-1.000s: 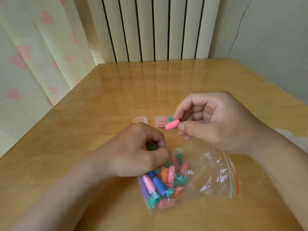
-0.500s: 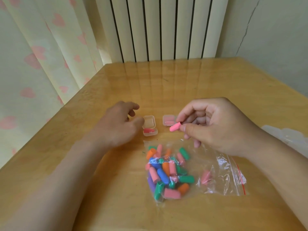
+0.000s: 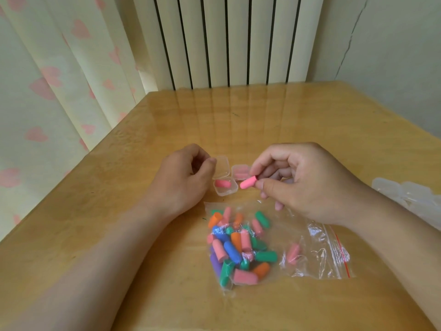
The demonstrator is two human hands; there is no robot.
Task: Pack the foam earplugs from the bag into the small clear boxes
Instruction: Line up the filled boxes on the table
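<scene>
Wood table point(image 3: 262, 120), pink earplug point(image 3: 248, 183) pinched in your R hand point(image 3: 307, 185) beside open box point(image 3: 223, 193), bullet-shaped, L hand point(image 3: 181, 180) curled, grip unclear.

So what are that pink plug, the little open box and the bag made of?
The pink earplug looks like soft foam: matte, rounded, no shine. The open box seems to be hard clear plastic: see-through walls, crisp rim. The bag looks like thin glossy plastic film: it wrinkles and glints, with a red strip along one edge.
</scene>
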